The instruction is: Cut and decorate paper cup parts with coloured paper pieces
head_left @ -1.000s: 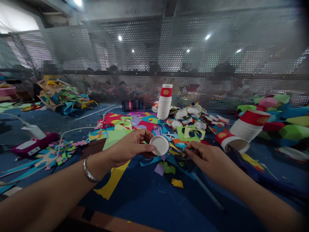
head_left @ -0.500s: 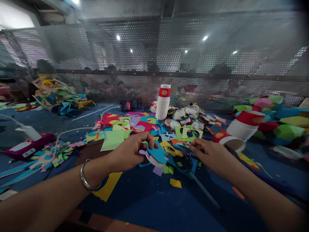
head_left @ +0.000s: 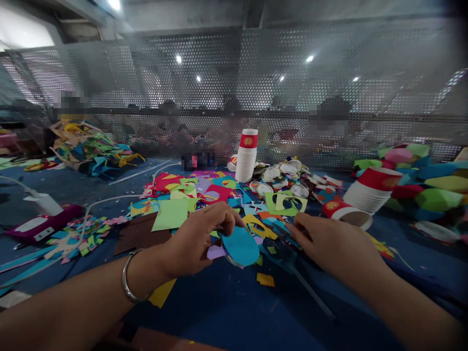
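Note:
My left hand [head_left: 204, 236], with a silver bangle at the wrist, pinches a round blue paper piece [head_left: 242, 246]. A purple tab [head_left: 216, 252] sticks out at its left, and a white edge shows beneath. Over the paper scraps to the right, my right hand [head_left: 316, 239] has its thumb and fingers close together; what lies between them is too small to make out. A yellow paper with a cut-out hole [head_left: 261, 227] lies between the hands. Just below my right hand is a dark, blurred item with a clear strip [head_left: 312, 291].
A tall stack of paper cups [head_left: 246, 158] stands behind the scraps, beside a heap of small white rings [head_left: 288, 175]. More cups [head_left: 373, 190] lean at the right. A purple power block [head_left: 44, 224] with cables lies left. Beyond is a perforated screen.
The blue round piece has turned to face the camera more fully and sits slightly lower. My right hand has shifted a little, staying over the scraps.

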Available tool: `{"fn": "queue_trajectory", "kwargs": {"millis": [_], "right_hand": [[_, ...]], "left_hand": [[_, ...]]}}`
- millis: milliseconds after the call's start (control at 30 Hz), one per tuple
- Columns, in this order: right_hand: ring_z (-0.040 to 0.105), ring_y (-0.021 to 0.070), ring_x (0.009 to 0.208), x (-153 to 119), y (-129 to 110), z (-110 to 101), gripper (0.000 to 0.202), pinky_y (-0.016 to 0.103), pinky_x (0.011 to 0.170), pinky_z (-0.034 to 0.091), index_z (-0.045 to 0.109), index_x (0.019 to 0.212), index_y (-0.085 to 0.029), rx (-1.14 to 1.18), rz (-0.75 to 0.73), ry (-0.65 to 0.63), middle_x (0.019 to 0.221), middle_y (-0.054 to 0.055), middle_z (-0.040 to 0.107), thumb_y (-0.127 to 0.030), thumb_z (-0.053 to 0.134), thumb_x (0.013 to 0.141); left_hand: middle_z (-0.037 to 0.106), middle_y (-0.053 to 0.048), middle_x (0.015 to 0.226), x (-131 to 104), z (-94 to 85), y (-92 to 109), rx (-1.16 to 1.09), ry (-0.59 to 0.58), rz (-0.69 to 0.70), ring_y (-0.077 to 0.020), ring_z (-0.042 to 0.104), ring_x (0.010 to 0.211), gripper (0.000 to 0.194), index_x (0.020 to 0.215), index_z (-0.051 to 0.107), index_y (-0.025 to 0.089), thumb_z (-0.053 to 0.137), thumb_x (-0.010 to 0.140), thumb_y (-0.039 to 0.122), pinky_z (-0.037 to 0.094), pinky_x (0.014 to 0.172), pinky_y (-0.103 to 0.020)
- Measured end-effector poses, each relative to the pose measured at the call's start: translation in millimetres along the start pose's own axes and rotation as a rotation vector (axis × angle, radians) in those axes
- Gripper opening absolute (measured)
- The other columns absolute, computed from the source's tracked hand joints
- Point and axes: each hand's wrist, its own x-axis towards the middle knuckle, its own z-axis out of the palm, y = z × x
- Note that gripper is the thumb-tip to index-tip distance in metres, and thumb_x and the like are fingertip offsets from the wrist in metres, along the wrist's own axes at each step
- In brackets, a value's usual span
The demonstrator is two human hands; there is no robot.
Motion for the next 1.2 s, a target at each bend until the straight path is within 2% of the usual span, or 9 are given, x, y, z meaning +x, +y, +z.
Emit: {"fn": "queue_trajectory", "kwargs": {"millis": [100,233,367,533,667,833,967,1067,1200], "right_hand": [[0.057,0.0193,0.058,-4.3,-9.7,-9.4,0.045,0.031,0.053,0.029,0.054,0.076,-0.022,0.403,-0.085,-0.026,0.063,0.003,0.060,-0.057,0.041,0.101],[0.055,0.0134,0.058,-11.7,-28.0,-15.0,0.050,0.026,0.054,0.040,0.056,0.076,-0.021,1.114,-0.226,-0.363,0.067,-0.001,0.059,-0.063,0.045,0.100],[0.055,0.0104,0.058,-17.6,-35.9,-12.8,0.041,0.020,0.052,0.042,0.063,0.097,-0.020,1.383,-0.250,-0.596,0.069,-0.003,0.057,-0.059,0.054,0.099],[0.053,0.0067,0.054,-18.3,-33.0,-6.4,0.036,0.016,0.049,0.043,0.064,0.098,-0.017,1.503,-0.278,-0.693,0.074,-0.002,0.061,-0.053,0.064,0.096],[0.053,0.0055,0.053,-16.2,-31.4,-2.2,0.036,0.014,0.048,0.045,0.063,0.093,-0.017,1.541,-0.264,-0.689,0.074,-0.003,0.059,-0.053,0.067,0.094],[0.051,0.0031,0.051,-14.1,-30.0,-4.2,0.036,0.013,0.046,0.039,0.063,0.093,-0.018,1.514,-0.220,-0.647,0.076,-0.004,0.057,-0.054,0.068,0.093],[0.048,0.0024,0.049,-13.1,-26.9,-5.6,0.039,0.014,0.044,0.035,0.062,0.091,-0.018,1.474,-0.182,-0.605,0.074,-0.005,0.053,-0.056,0.068,0.092],[0.047,0.0031,0.048,-10.4,-24.0,-3.6,0.042,0.015,0.043,0.034,0.059,0.088,-0.018,1.439,-0.144,-0.592,0.070,-0.006,0.050,-0.059,0.066,0.092],[0.046,0.0042,0.048,-5.4,-22.9,2.0,0.043,0.016,0.043,0.036,0.059,0.089,-0.018,1.402,-0.115,-0.609,0.069,-0.005,0.052,-0.060,0.064,0.092]], "left_hand": [[0.065,-0.011,0.112,0.5,2.9,1.4,0.069,-0.001,0.053,-0.0237,0.061,0.103,0.024,0.088,0.045,0.023,0.064,0.078,0.013,0.049,0.090,-0.040],[0.064,-0.010,0.113,1.6,9.5,3.0,0.126,-0.022,0.095,-0.0218,0.062,0.103,0.025,0.087,0.043,0.024,0.062,0.081,0.008,0.051,0.087,-0.036],[0.063,-0.009,0.119,0.9,15.3,3.4,0.161,-0.036,0.126,-0.0190,0.062,0.103,0.027,0.087,0.044,0.023,0.056,0.083,0.000,0.052,0.087,-0.033],[0.063,-0.010,0.118,2.6,18.1,-1.3,0.134,0.011,0.179,-0.0191,0.063,0.103,0.022,0.090,0.047,0.022,0.061,0.086,0.006,0.052,0.089,-0.033],[0.066,-0.010,0.110,4.9,16.9,-6.4,0.064,0.081,0.161,-0.0213,0.064,0.102,0.016,0.095,0.053,0.021,0.067,0.087,0.017,0.053,0.089,-0.035],[0.066,-0.008,0.106,6.8,14.9,-8.9,-0.150,0.062,-0.193,-0.0171,0.065,0.093,0.021,0.111,0.058,0.020,0.067,0.092,0.026,0.055,0.083,-0.031],[0.064,-0.004,0.095,11.5,11.9,-9.4,-0.499,0.027,-0.518,-0.0132,0.064,0.084,0.022,0.109,0.057,0.018,0.064,0.095,0.034,0.051,0.076,-0.027],[0.061,-0.002,0.094,12.3,11.9,-7.0,-0.669,-0.001,-0.595,-0.0121,0.062,0.081,0.034,0.115,0.053,0.018,0.067,0.093,0.040,0.049,0.075,-0.027],[0.062,-0.005,0.112,8.1,21.1,-0.8,-0.821,-0.050,-0.596,-0.0179,0.064,0.095,0.070,0.133,0.039,0.026,0.084,0.079,0.033,0.051,0.083,-0.033]]}}
